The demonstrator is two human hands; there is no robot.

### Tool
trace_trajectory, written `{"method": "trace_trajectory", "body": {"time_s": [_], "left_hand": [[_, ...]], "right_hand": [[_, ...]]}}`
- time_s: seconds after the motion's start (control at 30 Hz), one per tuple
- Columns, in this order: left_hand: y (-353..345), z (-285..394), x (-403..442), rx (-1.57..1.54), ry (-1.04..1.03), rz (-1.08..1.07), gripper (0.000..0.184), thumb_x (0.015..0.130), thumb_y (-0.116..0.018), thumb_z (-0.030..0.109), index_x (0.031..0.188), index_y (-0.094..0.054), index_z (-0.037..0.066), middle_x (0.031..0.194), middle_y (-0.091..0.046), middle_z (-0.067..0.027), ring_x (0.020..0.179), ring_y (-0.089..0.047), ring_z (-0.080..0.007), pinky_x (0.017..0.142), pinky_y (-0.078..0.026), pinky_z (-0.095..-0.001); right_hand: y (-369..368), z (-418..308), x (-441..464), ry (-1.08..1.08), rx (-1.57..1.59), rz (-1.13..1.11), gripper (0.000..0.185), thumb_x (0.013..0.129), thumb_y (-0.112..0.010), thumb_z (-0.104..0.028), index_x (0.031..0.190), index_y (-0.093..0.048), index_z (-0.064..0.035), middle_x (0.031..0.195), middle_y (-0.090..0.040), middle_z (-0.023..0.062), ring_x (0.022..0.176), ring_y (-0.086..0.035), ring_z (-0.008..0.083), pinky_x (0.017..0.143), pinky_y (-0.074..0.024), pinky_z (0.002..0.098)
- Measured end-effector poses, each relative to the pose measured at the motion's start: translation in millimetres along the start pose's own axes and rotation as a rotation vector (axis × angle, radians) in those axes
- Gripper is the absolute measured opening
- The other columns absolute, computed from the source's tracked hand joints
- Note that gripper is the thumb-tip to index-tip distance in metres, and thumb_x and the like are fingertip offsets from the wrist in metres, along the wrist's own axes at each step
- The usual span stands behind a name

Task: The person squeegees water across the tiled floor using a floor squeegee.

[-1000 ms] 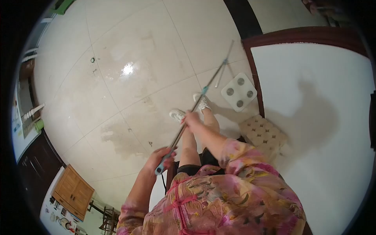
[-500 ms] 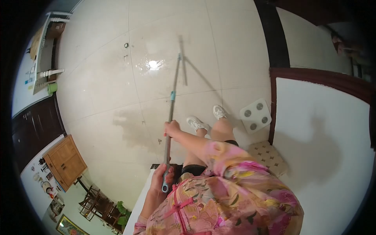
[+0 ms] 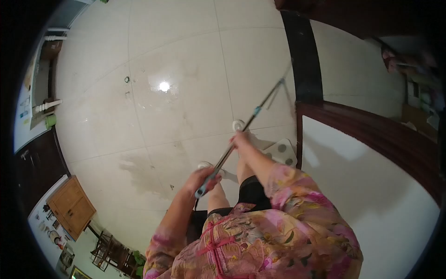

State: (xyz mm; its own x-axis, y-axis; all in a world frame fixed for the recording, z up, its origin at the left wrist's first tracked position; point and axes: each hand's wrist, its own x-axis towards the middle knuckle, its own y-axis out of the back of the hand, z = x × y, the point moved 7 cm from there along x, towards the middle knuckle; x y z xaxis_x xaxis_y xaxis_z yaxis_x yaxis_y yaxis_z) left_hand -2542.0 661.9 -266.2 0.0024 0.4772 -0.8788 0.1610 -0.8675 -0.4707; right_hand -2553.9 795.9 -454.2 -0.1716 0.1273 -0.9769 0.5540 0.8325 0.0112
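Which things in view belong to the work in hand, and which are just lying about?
In use:
long pole, held in the left hand and right hand
tiled floor under it, with darker patches

Just lying or standing about:
bathroom scale
wooden cabinet, lower left
green container, far left

The bar [image 3: 282, 82] at the far end of the pole [image 3: 225, 157] is smeared, its exact outline lost. The left hand [image 3: 203, 179] hides part of one shoe [image 3: 204, 164], the right forearm [image 3: 258, 160] covers part of the scale [image 3: 285, 149], and the bottom edge crops a framed picture [image 3: 80, 273]. A ring-like thing [image 3: 127, 79] on the floor [image 3: 181, 51] is too small to identify
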Motion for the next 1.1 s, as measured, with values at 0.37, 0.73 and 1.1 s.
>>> {"method": "trace_trajectory", "body": {"time_s": [0.37,0.73,1.1], "left_hand": [[15.2,-71.1,-79.1,-0.964,-0.339,0.126,0.039,0.083,-0.042,0.027,0.119,-0.034,0.014,0.073,-0.038,-0.0015,0.049,-0.033,-0.0068,0.038,-0.030,-0.0167],[-105.5,52.7,50.3,-0.527,0.093,-0.390,0.030,0.085,-0.038,0.027,0.100,-0.041,0.002,0.069,-0.042,-0.0036,0.050,-0.037,-0.0069,0.036,-0.031,-0.0163],[-32.8,69.0,26.0,-0.740,-0.004,-0.361,0.037,0.085,-0.039,0.018,0.118,-0.031,0.004,0.075,-0.041,-0.0056,0.052,-0.036,-0.0071,0.040,-0.035,-0.0160]], "right_hand": [[-172.3,62.0,-86.0,-0.105,-0.654,-0.494,0.027,0.077,-0.046,-0.018,0.079,-0.038,0.0081,0.059,-0.050,0.0141,0.041,-0.053,0.0215,0.034,-0.0434,0.0306],[15.1,-163.2,0.5,0.124,0.249,-0.048,0.031,0.079,-0.047,-0.029,0.076,-0.040,0.0013,0.059,-0.047,0.0085,0.042,-0.048,0.0182,0.039,-0.0429,0.0312],[-68.2,-121.9,52.8,0.306,-0.408,0.299,0.034,0.077,-0.045,-0.024,0.093,-0.036,0.0051,0.088,-0.052,0.0253,0.079,-0.053,0.0362,0.066,-0.0450,0.0406]]}}
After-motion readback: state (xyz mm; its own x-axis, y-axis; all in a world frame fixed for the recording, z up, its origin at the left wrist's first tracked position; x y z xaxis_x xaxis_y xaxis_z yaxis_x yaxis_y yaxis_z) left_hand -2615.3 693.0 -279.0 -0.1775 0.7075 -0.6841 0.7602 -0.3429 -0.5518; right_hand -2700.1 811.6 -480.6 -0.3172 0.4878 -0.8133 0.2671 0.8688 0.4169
